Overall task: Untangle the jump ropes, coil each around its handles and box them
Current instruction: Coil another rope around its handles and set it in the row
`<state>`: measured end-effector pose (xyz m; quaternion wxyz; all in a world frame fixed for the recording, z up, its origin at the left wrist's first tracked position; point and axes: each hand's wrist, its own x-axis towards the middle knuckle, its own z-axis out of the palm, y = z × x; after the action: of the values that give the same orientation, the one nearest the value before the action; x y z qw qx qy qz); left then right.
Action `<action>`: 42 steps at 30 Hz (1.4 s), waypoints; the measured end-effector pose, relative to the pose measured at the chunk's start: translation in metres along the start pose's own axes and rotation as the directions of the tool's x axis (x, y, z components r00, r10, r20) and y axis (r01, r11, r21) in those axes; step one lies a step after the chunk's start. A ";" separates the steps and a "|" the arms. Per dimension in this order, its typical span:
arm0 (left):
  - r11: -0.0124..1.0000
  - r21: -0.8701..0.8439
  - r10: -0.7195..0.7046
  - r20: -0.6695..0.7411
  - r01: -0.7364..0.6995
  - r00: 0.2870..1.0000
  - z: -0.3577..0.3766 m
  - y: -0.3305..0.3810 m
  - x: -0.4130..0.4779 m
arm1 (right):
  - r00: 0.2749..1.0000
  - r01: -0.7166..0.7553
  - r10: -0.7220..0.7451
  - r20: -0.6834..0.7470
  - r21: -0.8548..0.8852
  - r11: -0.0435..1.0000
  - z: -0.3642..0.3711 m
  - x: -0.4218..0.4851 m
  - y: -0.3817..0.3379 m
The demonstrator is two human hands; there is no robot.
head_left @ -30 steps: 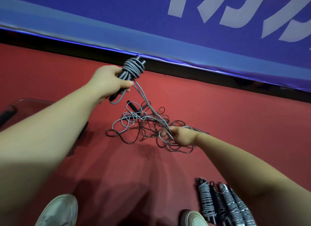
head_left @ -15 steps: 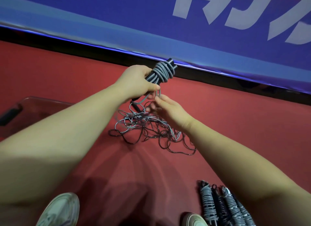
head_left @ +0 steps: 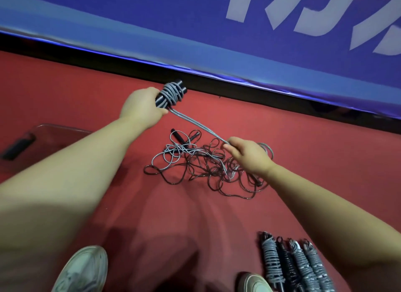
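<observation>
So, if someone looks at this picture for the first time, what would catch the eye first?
Probably the grey jump rope pulled taut across the middle. The left hand grips its partly wound black handles, and the right hand pinches the doubled strand. Under it, a tangle of grey and dark ropes lies on the red floor, and at the lower right four coiled ropes lie side by side.

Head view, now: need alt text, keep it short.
The left hand grips two black handles partly wound with grey rope, which the right hand holds taut above a tangle of ropes on the red floor. Four finished coils lie lower right by a shoe; a clear box sits at the left edge.
</observation>
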<state>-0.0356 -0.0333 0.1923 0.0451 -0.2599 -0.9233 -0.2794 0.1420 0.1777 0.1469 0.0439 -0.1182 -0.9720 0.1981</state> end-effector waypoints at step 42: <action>0.652 -0.011 0.666 0.485 -0.758 0.567 0.006 0.114 -0.063 | 0.897 -0.248 -0.002 0.442 0.506 0.826 -0.045 -0.007 0.060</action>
<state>0.0766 0.0217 0.2289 -0.0336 -0.6620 -0.7449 -0.0757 0.1671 0.2465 0.1643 -0.1495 -0.1186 -0.8494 0.4920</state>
